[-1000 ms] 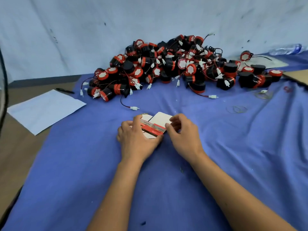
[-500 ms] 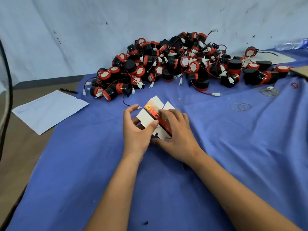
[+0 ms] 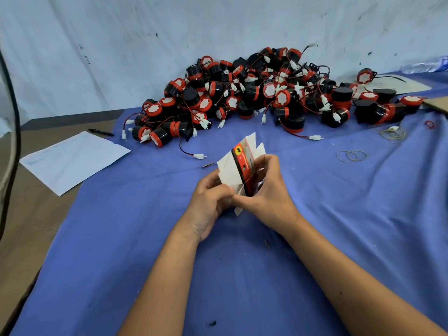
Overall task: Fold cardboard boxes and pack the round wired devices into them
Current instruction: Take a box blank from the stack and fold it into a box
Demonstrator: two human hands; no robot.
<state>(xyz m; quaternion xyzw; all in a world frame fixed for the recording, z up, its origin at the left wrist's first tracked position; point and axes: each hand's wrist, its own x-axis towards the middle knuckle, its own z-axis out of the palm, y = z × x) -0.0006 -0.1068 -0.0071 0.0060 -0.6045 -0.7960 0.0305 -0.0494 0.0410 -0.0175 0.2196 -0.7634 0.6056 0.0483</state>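
Left hand and right hand, each grasping the unfolded cardboard box between them, lifted over the blue cloth. Long axis of box upright, tilted slightly left, flaps splayed above the fingers. Heap of round wired devices well beyond both hands, somewhat nearer the right.

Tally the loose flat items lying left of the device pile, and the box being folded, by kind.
Paper sheet: 1
Pen: 1
Cardboard box, gripped by both hands: 1
Total: 3
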